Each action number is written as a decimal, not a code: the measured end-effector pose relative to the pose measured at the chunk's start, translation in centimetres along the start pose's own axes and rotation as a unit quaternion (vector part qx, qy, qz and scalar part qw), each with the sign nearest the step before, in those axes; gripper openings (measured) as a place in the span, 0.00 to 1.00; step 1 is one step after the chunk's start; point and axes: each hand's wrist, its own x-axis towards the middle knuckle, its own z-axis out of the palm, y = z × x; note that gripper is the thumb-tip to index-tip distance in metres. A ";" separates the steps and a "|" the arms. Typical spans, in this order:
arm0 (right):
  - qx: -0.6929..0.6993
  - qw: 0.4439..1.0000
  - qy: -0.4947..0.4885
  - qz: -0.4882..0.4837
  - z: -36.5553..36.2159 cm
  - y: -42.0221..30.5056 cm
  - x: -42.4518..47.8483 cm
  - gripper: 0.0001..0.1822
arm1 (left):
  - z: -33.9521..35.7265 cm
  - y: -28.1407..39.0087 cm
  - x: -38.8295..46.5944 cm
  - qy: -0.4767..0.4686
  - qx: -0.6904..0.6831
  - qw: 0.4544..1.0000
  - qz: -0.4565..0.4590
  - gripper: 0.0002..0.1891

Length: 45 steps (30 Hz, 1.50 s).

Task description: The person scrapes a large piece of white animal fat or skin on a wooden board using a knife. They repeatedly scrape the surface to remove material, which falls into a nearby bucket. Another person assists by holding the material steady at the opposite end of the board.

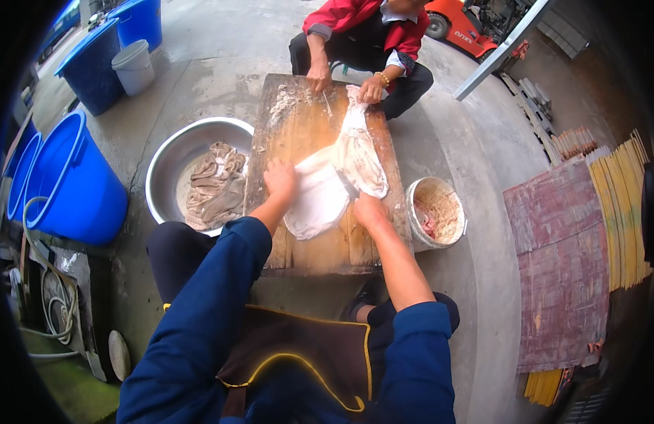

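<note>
A wet white piece of animal tissue (pixel 317 199), apparently tripe, lies spread on a worn wooden table (pixel 327 253). At its left edge, my left hand (pixel 280 180) grips it with curled fingers. My right hand (pixel 370 210) is a fist low by its right side, closed on what looks like a grey blade-like tool (pixel 351 190), mostly hidden. A second, creamy piece of tissue (pixel 361 153) stretches from beside my right hand to the far end. There a co-worker's hand (pixel 370 90) holds its top, and their other hand (pixel 319 77) holds a thin tool.
A steel basin (pixel 162 159) of brownish tissue stands left of the table. To the right is a white bucket (pixel 438 241) with pale scraps. Scrapings (pixel 282 103) lie on the table's far left. Blue tubs (pixel 78 185) and a hose (pixel 67 281) are farther left.
</note>
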 end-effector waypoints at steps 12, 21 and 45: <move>-0.007 0.997 -0.038 -0.064 1.1 -9.5 0.0 0.18 | 2.4 -1.4 2.2 -0.002 -0.241 0.964 -0.111 0.15; -0.044 0.998 -0.035 0.014 -1.5 -4.3 5.1 0.16 | 3.0 -3.4 1.2 -0.042 -0.107 0.992 0.050 0.13; -0.077 0.995 -0.047 -0.044 -2.6 -2.3 8.1 0.21 | 3.1 -3.5 1.9 -0.036 -0.082 0.996 0.022 0.12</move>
